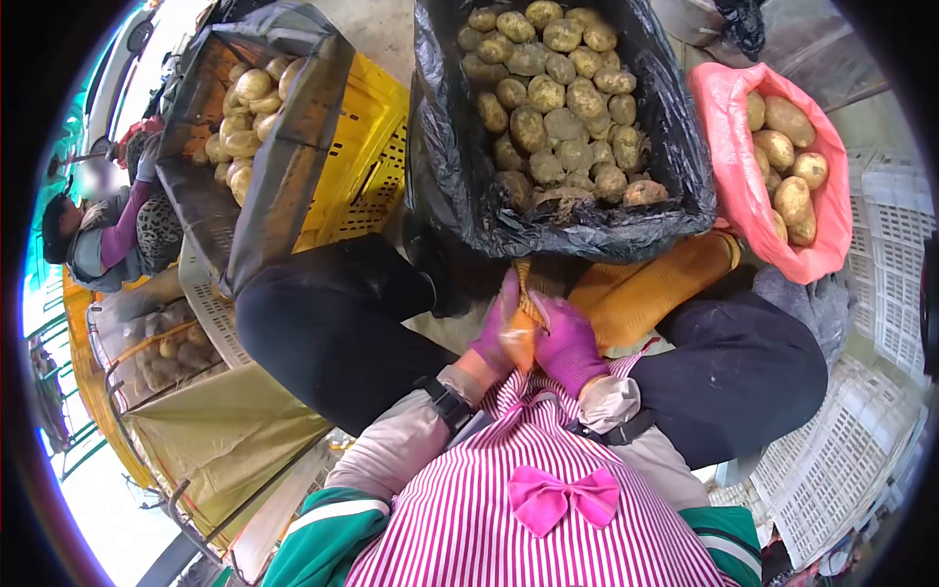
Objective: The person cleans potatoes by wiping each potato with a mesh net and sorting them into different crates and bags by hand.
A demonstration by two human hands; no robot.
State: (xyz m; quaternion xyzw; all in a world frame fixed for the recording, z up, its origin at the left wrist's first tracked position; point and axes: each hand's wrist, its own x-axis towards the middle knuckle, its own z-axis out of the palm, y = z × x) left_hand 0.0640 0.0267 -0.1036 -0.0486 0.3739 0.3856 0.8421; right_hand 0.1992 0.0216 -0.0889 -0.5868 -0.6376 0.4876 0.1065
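My left hand, in a purple glove, is closed around a bunched orange strip in front of my apron. Close beside it, my right hand, gloved the same way, pinches that strip from the other side. Its upper end runs narrow and twisted toward the crate; whether it is mesh or cloth is blurred. Just right of my hands, an orange net sack lies across my lap. Ahead stands a crate lined with black plastic, full of dirty potatoes.
A pink bag of potatoes stands at the right, near white plastic crates. To the left are a yellow crate with a dark liner holding potatoes and a clear bag of potatoes. Another person sits at far left.
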